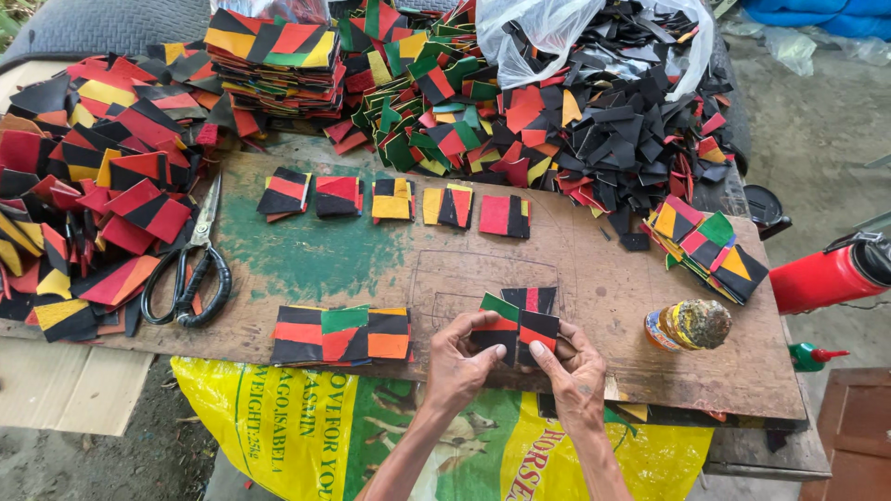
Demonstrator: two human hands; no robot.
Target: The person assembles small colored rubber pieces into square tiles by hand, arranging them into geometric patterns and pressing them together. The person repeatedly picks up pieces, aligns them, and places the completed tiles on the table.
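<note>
Patchwork squares [518, 322] lie pinched between left hand [459, 362] and right hand [574, 371].

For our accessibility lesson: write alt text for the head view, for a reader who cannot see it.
Two bare hands, left hand and right hand, press joined patchwork squares on a worn board. Scissors lie at left, a glue jar at right, and heaps of red, black, yellow and green pieces behind.

Free: we saw bare tabletop [557, 255] between patch row [390, 199] and hands | Left: scissors [190, 269], patch heap [83, 195] blocked | Right: glue jar [687, 325], small stack [710, 246] crowded | Back: piled scraps [557, 111] walled off
</note>
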